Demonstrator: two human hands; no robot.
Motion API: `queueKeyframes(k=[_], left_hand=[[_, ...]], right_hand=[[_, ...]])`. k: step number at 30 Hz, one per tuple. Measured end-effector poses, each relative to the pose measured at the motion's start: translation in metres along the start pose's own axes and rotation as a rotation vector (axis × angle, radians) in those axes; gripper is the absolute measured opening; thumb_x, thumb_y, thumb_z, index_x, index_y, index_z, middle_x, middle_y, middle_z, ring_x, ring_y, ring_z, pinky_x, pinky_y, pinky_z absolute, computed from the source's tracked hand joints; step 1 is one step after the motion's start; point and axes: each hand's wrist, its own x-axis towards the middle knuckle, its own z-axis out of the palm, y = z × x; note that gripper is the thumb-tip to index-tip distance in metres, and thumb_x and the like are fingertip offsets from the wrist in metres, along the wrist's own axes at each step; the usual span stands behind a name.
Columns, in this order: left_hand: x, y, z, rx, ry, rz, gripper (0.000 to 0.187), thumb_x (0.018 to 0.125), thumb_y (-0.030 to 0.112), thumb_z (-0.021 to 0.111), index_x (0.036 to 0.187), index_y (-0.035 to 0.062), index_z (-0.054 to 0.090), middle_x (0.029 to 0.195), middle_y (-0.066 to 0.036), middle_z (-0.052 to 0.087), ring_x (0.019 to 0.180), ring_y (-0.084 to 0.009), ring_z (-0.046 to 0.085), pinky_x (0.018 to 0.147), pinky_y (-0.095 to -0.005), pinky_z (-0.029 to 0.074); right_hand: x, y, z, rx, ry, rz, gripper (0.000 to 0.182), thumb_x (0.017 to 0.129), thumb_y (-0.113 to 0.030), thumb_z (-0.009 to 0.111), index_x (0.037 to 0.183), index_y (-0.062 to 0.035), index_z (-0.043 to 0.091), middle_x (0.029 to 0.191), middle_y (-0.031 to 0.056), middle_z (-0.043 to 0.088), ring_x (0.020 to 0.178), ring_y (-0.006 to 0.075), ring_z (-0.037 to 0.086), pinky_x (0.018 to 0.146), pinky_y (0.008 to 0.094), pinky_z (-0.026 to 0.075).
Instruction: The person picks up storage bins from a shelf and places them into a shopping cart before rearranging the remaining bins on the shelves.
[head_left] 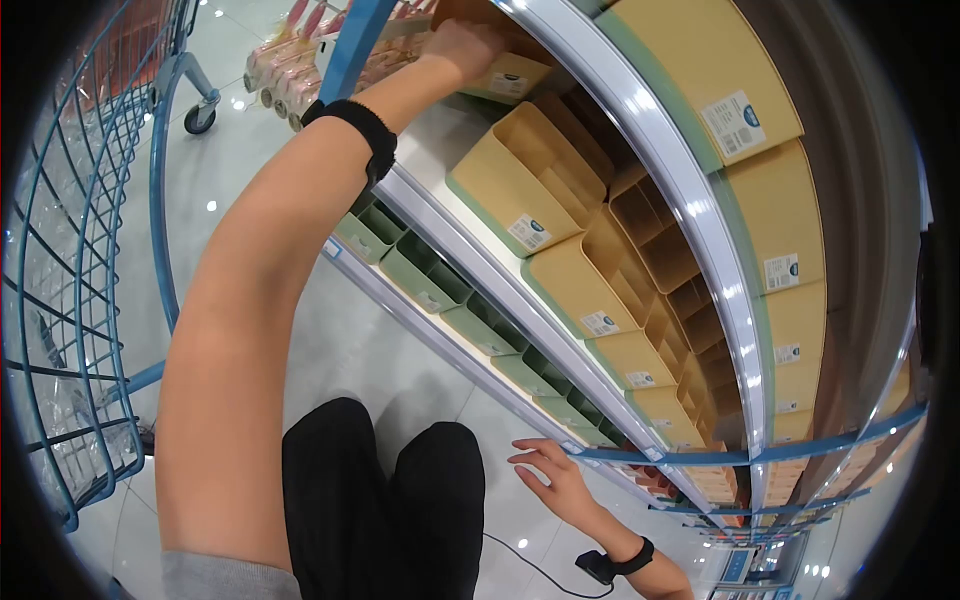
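Observation:
My left hand (465, 48) reaches up to a yellow storage box (510, 78) at the far end of the middle shelf. It lies over the box's brown inside, and its fingers are hidden there, so I cannot see whether they grip it. Beside that box, nearer to me, stands another yellow divided storage box (530, 185) with a white label on its front. Low in front of the shelving, my right hand (555, 482) hangs in the air with its fingers apart, holding nothing. Black bands circle both wrists.
Green bins (425, 270) line the lowest shelf, and more yellow boxes (745, 120) fill the upper one. A blue wire cart (75, 300) stands at the left. Pink-topped packaged goods (285, 75) sit beyond the blue shelf post (355, 50). A thin cable runs near my knees.

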Motion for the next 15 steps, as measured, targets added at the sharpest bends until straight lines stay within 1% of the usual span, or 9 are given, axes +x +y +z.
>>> queueKeyframes(k=[3, 4, 7, 8, 11, 13, 15], left_hand=[[0.011, 0.016, -0.022, -0.035, -0.030, -0.101, 0.022, 0.076, 0.019, 0.058, 0.098, 0.0189, 0.065, 0.094, -0.005, 0.065, 0.086, -0.0238, 0.063, 0.071, -0.0368, 0.051], [0.018, 0.020, -0.024, -0.033, -0.076, -0.160, 0.023, 0.079, 0.022, 0.056, 0.100, 0.0174, 0.064, 0.100, -0.007, 0.063, 0.090, -0.0241, 0.061, 0.075, -0.0365, 0.050], [0.033, 0.023, 0.008, -0.098, 0.096, -0.163, 0.026, 0.080, 0.026, 0.056, 0.103, 0.0163, 0.062, 0.104, -0.007, 0.062, 0.097, -0.0249, 0.058, 0.082, -0.0384, 0.047], [0.036, 0.027, 0.014, -0.216, 0.098, -0.239, 0.031, 0.082, 0.033, 0.053, 0.107, 0.0158, 0.060, 0.110, -0.007, 0.059, 0.104, -0.0248, 0.055, 0.087, -0.0391, 0.043], [0.052, 0.034, 0.035, -0.236, 0.066, -0.329, 0.036, 0.083, 0.038, 0.050, 0.110, 0.0158, 0.058, 0.113, -0.005, 0.058, 0.105, -0.0241, 0.054, 0.087, -0.0386, 0.042], [0.060, 0.052, 0.054, -0.285, 0.400, -0.347, 0.022, 0.081, 0.026, 0.053, 0.093, 0.0109, 0.063, 0.096, -0.011, 0.063, 0.091, -0.0287, 0.059, 0.076, -0.0396, 0.048], [0.068, 0.066, 0.070, -0.338, 0.597, -0.383, 0.017, 0.080, 0.020, 0.054, 0.086, 0.0071, 0.064, 0.087, -0.015, 0.064, 0.083, -0.0323, 0.061, 0.071, -0.0407, 0.050]], right_hand=[[0.010, -0.001, 0.004, 0.031, -0.021, -0.014, 0.014, 0.083, -0.007, 0.061, 0.097, -0.0050, 0.062, 0.110, 0.0104, 0.055, 0.097, 0.0276, 0.054, 0.082, 0.0337, 0.046], [0.012, -0.001, 0.006, 0.056, -0.029, -0.010, 0.014, 0.083, -0.007, 0.061, 0.097, -0.0050, 0.062, 0.110, 0.0104, 0.055, 0.098, 0.0277, 0.054, 0.082, 0.0337, 0.046], [0.020, -0.004, 0.009, 0.115, -0.047, 0.004, 0.014, 0.083, -0.007, 0.061, 0.098, -0.0051, 0.062, 0.110, 0.0101, 0.055, 0.100, 0.0279, 0.054, 0.083, 0.0338, 0.046], [0.022, -0.005, 0.010, 0.122, -0.053, 0.010, 0.015, 0.084, -0.007, 0.060, 0.098, -0.0052, 0.062, 0.110, 0.0100, 0.055, 0.101, 0.0279, 0.054, 0.083, 0.0338, 0.046], [0.023, -0.004, 0.014, 0.137, -0.067, 0.022, 0.015, 0.084, -0.009, 0.060, 0.099, -0.0054, 0.061, 0.111, 0.0095, 0.055, 0.102, 0.0276, 0.053, 0.083, 0.0338, 0.046], [0.021, -0.002, 0.016, 0.150, -0.079, 0.042, 0.015, 0.085, -0.010, 0.060, 0.100, -0.0057, 0.061, 0.111, 0.0093, 0.055, 0.102, 0.0272, 0.053, 0.083, 0.0339, 0.046], [0.019, -0.001, 0.019, 0.170, -0.092, 0.078, 0.016, 0.085, -0.011, 0.059, 0.100, -0.0061, 0.061, 0.111, 0.0092, 0.055, 0.102, 0.0268, 0.054, 0.083, 0.0341, 0.046]])
